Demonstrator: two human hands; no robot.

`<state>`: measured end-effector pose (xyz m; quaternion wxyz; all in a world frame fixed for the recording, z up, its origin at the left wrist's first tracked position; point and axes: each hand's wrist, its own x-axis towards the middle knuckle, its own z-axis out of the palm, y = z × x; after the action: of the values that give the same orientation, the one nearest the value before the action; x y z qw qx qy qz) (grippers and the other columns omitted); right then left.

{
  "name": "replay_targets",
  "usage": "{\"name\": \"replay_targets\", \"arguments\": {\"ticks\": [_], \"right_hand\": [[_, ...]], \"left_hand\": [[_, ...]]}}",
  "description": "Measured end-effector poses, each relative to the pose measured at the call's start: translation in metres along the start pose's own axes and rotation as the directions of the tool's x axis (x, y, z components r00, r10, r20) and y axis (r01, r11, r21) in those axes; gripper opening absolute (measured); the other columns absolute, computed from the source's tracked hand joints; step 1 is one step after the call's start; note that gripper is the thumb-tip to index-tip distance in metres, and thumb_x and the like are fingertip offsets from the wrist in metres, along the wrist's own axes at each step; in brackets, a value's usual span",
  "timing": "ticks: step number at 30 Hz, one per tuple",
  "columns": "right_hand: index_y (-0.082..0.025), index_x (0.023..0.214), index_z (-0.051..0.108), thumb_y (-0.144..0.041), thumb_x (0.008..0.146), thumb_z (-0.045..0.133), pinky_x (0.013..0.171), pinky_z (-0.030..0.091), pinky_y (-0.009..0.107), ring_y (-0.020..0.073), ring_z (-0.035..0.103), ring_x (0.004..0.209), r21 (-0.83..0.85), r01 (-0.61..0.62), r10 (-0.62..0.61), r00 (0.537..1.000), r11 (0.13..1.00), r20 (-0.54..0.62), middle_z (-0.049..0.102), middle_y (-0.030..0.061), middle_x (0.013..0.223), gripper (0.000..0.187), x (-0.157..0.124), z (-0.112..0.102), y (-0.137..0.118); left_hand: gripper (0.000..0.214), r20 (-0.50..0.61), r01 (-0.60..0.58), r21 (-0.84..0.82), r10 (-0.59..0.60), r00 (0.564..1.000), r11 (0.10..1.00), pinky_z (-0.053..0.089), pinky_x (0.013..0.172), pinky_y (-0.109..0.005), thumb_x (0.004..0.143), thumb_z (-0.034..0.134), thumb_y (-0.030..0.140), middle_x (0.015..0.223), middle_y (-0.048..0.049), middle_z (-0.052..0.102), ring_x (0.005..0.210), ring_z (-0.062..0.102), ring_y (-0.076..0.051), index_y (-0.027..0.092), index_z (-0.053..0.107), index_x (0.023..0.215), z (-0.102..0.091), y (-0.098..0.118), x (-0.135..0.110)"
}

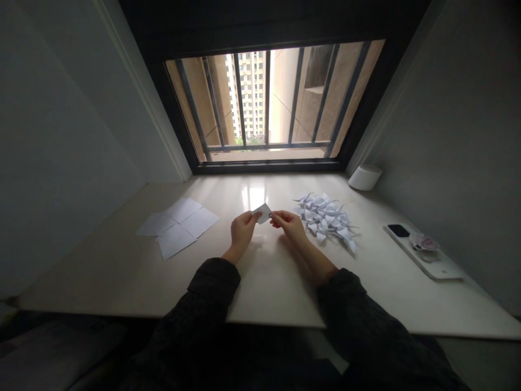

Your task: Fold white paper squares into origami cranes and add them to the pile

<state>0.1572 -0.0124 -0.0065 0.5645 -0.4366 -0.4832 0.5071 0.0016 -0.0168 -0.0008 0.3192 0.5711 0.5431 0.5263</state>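
While both hands meet over the middle of the pale surface (pixel 277 296), a small white paper (pixel 263 212) is held between them, raised a little and set slantwise, one corner pointing away to the far side. The left hand (pixel 243 227) has its thumb lying on the paper's near left part, the fingers curled beneath and closed on it. The right hand (pixel 288 221) pinches the right corner with thumb and forefinger tips brought together, its other fingers bent inward; how firmly it grips cannot be told. Both forearms come from the near edge in dark sleeves (pixel 214 285).

To the left of the hands, several flat white sheets (pixel 179 222) lie overlapping, well apart from the left hand. Just beyond the right hand, to its right, a heap of folded white pieces (pixel 325 214) with pointed tips spreads over the surface. Farther right, a pale phone (pixel 439 267) lies with its camera block facing up and a round attachment (pixel 424 242) on its back. A white rounded object (pixel 365 177) sits in the far right corner, near the wall. At the far side, a dark-framed window (pixel 260 103) with upright bars shows tall buildings outside.
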Motion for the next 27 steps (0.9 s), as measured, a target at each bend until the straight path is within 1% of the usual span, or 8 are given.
{"name": "replay_targets", "arguments": {"ticks": [3, 5, 8, 10, 15, 22, 25, 27], "right_hand": [[-0.019, 0.082, 0.072, -0.050, 0.065, 0.073, 0.065, 0.054, 0.033, 0.0178, 0.066, 0.061, 0.008, 0.044, -0.044, 0.998, 0.999, -0.051, 0.071, 0.0046, 0.066, 0.035, -0.002, 0.001, -0.002], [-0.020, 0.084, 0.073, -0.047, 0.068, 0.072, 0.072, 0.054, 0.035, 0.0197, 0.068, 0.069, -0.032, 0.112, -0.114, 0.989, 0.993, -0.096, 0.073, 0.0050, 0.075, 0.031, -0.003, 0.000, -0.003], [-0.024, 0.086, 0.074, -0.044, 0.070, 0.070, 0.081, 0.054, 0.037, 0.0218, 0.069, 0.080, -0.183, 0.217, -0.242, 0.962, 0.959, -0.127, 0.074, 0.0037, 0.087, 0.026, -0.005, -0.002, -0.006], [-0.026, 0.086, 0.074, -0.044, 0.071, 0.070, 0.084, 0.053, 0.037, 0.0222, 0.069, 0.084, -0.246, 0.259, -0.292, 0.950, 0.934, -0.110, 0.074, 0.0026, 0.090, 0.024, -0.007, -0.003, -0.008], [-0.025, 0.086, 0.074, -0.041, 0.073, 0.069, 0.084, 0.054, 0.036, 0.0218, 0.069, 0.085, -0.232, 0.286, -0.313, 0.946, 0.930, -0.087, 0.074, 0.0018, 0.090, 0.022, -0.006, -0.005, -0.009], [-0.025, 0.083, 0.075, -0.039, 0.067, 0.074, 0.082, 0.054, 0.038, 0.0224, 0.069, 0.081, -0.155, 0.250, -0.259, 0.965, 0.956, -0.035, 0.075, 0.0028, 0.085, 0.022, -0.004, -0.004, -0.008], [-0.025, 0.082, 0.075, -0.039, 0.062, 0.078, 0.080, 0.055, 0.038, 0.0233, 0.070, 0.079, -0.114, 0.212, -0.214, 0.977, 0.971, -0.004, 0.075, 0.0031, 0.083, 0.025, -0.004, -0.002, -0.008], [-0.025, 0.080, 0.076, -0.041, 0.062, 0.077, 0.080, 0.054, 0.039, 0.0239, 0.070, 0.079, -0.132, 0.195, -0.200, 0.979, 0.972, -0.028, 0.075, 0.0030, 0.082, 0.024, -0.004, -0.001, -0.007]], "left_hand": [[0.030, -0.045, 0.016, -0.026, -0.017, 0.999, 1.000, 0.045, 0.064, -0.023, 0.069, 0.069, 0.047, 0.070, 0.0003, 0.067, 0.071, 0.062, -0.016, 0.021, 0.070, 0.082, -0.002, 0.001, 0.001], [0.038, -0.054, 0.013, -0.067, -0.016, 0.998, 0.998, 0.047, 0.068, -0.025, 0.066, 0.074, 0.044, 0.075, -0.0007, 0.068, 0.074, 0.064, -0.016, 0.023, 0.069, 0.097, -0.003, 0.004, 0.002], [0.055, 0.007, -0.015, -0.149, 0.016, 1.000, 0.989, 0.049, 0.077, -0.029, 0.066, 0.076, 0.040, 0.078, -0.0017, 0.070, 0.077, 0.066, -0.016, 0.024, 0.061, 0.117, -0.004, 0.009, 0.002], [0.058, 0.066, -0.036, -0.206, 0.051, 0.996, 0.978, 0.050, 0.082, -0.032, 0.067, 0.076, 0.038, 0.083, -0.0031, 0.071, 0.081, 0.067, -0.017, 0.024, 0.059, 0.121, -0.004, 0.012, 0.002], [0.040, 0.085, -0.093, -0.302, 0.124, 0.989, 0.949, 0.052, 0.087, -0.036, 0.066, 0.076, 0.036, 0.101, -0.0081, 0.071, 0.090, 0.067, -0.021, 0.018, 0.070, 0.101, -0.002, 0.012, 0.003], [0.024, 0.010, -0.153, -0.237, 0.160, 0.987, 0.959, 0.053, 0.083, -0.036, 0.066, 0.075, 0.037, 0.085, -0.0057, 0.073, 0.082, 0.068, -0.021, 0.019, 0.073, 0.081, -0.005, 0.010, 0.003], [0.022, -0.018, -0.166, -0.242, 0.167, 0.986, 0.956, 0.053, 0.084, -0.036, 0.067, 0.075, 0.037, 0.084, -0.0053, 0.073, 0.082, 0.068, -0.020, 0.019, 0.073, 0.080, -0.005, 0.009, 0.003], [0.022, -0.018, -0.157, -0.265, 0.158, 0.987, 0.951, 0.053, 0.084, -0.036, 0.066, 0.075, 0.036, 0.085, -0.0053, 0.073, 0.082, 0.068, -0.020, 0.019, 0.072, 0.080, -0.004, 0.009, 0.003]]}}
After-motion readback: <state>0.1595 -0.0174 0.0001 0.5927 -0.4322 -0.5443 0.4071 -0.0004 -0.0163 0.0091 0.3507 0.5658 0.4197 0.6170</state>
